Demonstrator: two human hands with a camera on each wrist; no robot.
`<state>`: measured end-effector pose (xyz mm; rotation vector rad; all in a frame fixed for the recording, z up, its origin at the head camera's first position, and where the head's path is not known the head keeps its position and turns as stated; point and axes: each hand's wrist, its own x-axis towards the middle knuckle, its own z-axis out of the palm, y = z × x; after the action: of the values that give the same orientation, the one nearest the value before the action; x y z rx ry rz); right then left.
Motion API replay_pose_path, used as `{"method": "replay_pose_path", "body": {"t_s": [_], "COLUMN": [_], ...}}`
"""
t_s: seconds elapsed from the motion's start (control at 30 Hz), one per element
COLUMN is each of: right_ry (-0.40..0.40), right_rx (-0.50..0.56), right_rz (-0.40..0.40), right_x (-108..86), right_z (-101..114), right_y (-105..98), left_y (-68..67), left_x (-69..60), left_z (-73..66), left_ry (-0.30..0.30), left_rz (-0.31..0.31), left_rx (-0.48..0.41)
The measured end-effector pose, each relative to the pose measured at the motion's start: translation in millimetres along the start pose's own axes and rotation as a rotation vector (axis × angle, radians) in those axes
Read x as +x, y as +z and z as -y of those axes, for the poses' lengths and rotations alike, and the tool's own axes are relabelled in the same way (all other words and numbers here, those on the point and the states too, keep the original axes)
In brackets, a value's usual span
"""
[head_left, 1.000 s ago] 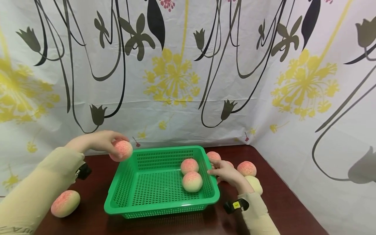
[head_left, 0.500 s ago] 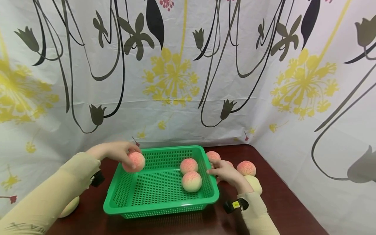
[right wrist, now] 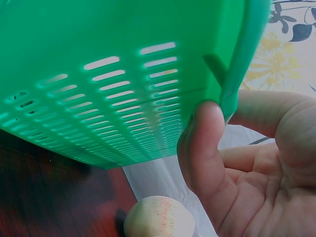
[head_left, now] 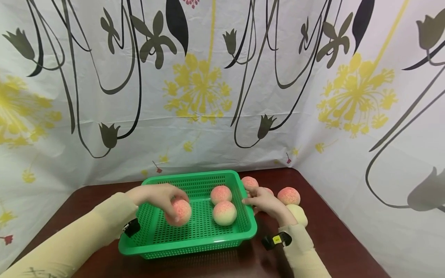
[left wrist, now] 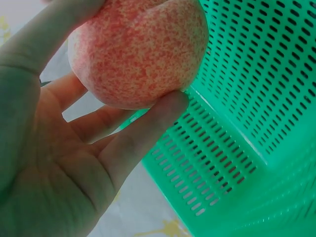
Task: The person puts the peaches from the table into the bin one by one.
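A green slotted basket [head_left: 187, 244] stands on the table with two peach-like balls [head_left: 224, 213] in its right part. The left hand [head_left: 161, 197] grips another pink ball [head_left: 181, 212] over the basket's left half. In the left wrist view, the thumb and fingers of the left hand [left wrist: 94, 148] curl round that ball [left wrist: 140, 52]. The right hand [head_left: 265, 200] pinches the basket's right rim. Seen from the right wrist, the thumb and a finger of the right hand [right wrist: 247, 158] close on the rim edge of the basket [right wrist: 143, 94].
Several more balls lie on the dark table [head_left: 323, 247] to the basket's right, among them a pink one [head_left: 289, 196] and a pale one [head_left: 297, 214] beside the right forearm. A patterned white cloth [head_left: 194, 146] hangs behind the table.
The left hand has carried its ball right and down, from beyond the basket's left rim to over its inside. The right hand has stayed on the rim. The head view has shifted slightly.
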<state>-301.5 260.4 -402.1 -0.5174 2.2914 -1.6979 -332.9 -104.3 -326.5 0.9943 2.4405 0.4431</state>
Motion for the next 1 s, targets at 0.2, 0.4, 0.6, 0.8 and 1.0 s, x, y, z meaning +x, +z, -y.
{"method": "replay_pose_path", "body": {"t_s": [0.2,0.4,0.6,0.8,1.0], "right_ry": [0.006,0.01,0.01,0.002,-0.005], "right_rx": [0.008,0.018,0.003,-0.007,0.005], "right_rz": [-0.004,-0.001,-0.008,-0.007,0.006], "right_x": [-0.6,-1.6,-0.5,0.7,1.3], "right_z": [-0.1,-1.0,-3.4,-2.5,-1.2], "right_y": [0.3,0.3,1.2,1.6,0.6], "left_y": [6.0,15.3,24.7,32.3,34.5], "left_x": [4.9,11.6,18.9,26.0,31.6], "left_z": [-3.0,-4.0,-9.0,-14.5,-19.9], "left_ry": [0.011,0.015,0.039,0.068,0.09], "left_rz": [0.008,0.039,0.101,0.133,0.152], "left_rx": [0.009,0.0,-0.027,-0.044,-0.033]}}
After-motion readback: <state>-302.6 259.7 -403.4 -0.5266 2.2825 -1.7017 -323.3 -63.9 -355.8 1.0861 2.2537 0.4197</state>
